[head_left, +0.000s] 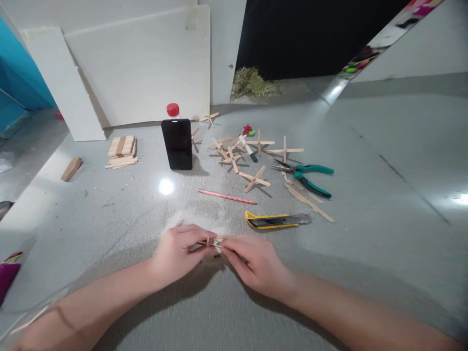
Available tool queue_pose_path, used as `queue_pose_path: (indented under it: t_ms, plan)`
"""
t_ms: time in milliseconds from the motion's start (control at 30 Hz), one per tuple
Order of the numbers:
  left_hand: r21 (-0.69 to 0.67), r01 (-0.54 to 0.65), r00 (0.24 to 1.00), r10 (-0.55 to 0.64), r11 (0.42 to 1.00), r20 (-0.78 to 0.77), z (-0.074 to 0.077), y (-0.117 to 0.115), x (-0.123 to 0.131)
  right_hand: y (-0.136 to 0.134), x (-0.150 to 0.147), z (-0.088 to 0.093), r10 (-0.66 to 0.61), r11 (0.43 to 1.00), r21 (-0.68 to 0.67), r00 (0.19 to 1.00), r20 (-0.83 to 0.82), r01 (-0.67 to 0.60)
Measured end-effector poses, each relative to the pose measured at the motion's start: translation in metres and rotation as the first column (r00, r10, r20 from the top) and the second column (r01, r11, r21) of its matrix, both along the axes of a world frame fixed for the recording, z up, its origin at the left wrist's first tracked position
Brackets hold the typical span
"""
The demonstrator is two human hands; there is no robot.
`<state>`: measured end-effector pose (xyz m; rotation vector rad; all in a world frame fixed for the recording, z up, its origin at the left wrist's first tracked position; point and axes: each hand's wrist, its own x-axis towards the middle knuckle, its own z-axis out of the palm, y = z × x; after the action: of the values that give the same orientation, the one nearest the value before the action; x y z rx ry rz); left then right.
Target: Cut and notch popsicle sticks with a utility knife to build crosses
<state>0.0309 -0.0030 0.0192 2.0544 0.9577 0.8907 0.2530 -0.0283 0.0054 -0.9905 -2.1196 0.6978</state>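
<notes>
My left hand (179,253) and my right hand (258,263) meet low in the middle, just above the table. Thin wooden craft sticks (208,241) are pinched between the fingertips of both. A small whitish piece (218,243) shows between the hands; its kind is unclear. The fingers hide most of what they hold. White powder (197,217) lies on the table just beyond my left hand. Past my right hand lies a yellow utility knife (276,221), its blade pointing right. A pink pencil (227,196) rests farther off.
Several crossed-stick pieces (256,179) lie beyond the pencil, near green-handled pliers (303,175) and loose sticks (310,202). A black phone (177,145) stands against a red-capped bottle (173,110). Left are a stick bundle (122,146) and a wooden block (71,168). White boards (146,68) stand behind.
</notes>
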Motion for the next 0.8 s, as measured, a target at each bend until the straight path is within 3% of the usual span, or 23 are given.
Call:
queue_pose_path:
  t_ms: [333, 533, 800]
  plan:
    - [-0.009, 0.001, 1.0, -0.001, 1.0, -0.007, 0.012, 0.016, -0.005, 0.006, 0.005, -0.004, -0.082, 0.996, 0.024, 0.996, 0.024, 0.081]
    - [0.048, -0.046, 0.998, 0.048, 0.998, -0.036, 0.012, 0.019, -0.009, 0.005, 0.006, 0.002, -0.124, 0.992, 0.026, 0.992, 0.015, 0.123]
    - [0.189, -0.252, 0.929, 0.292, 0.949, -0.227, 0.012, 0.057, -0.043, 0.007, 0.012, 0.002, -0.193, 0.981, 0.033, 0.981, -0.008, 0.193]
